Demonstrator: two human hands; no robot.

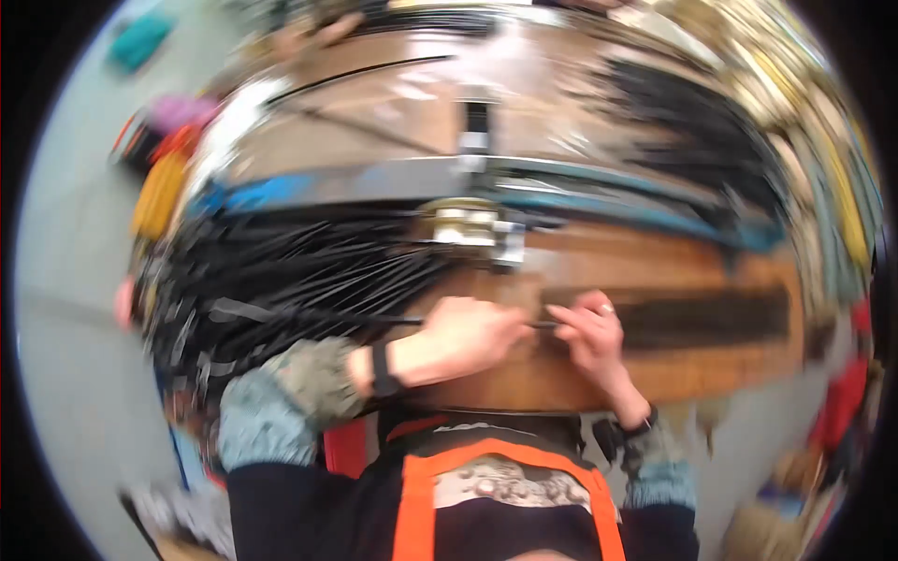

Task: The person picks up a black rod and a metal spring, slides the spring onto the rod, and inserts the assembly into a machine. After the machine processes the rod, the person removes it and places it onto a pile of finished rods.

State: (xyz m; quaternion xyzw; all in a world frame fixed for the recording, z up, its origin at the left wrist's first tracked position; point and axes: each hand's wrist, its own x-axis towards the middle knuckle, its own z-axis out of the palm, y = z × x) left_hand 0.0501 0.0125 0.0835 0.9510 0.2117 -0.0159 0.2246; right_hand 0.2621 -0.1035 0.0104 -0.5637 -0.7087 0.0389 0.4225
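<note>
My left hand is closed round a thin black strip, which runs out leftward over a pile of similar black strips. A short dark length of it shows between my two hands. My right hand pinches at that short length, with thumb and forefinger together. Motion blur hides the exact kind of strip and its end. Just beyond my hands stands a small brass-coloured metal device, touched by neither hand.
A brown wooden tabletop lies under my hands, with a dark flat band on its right. A blue-grey rail crosses behind the device. Beyond it, more black strips lie at far right. Stacked bundles line the right side.
</note>
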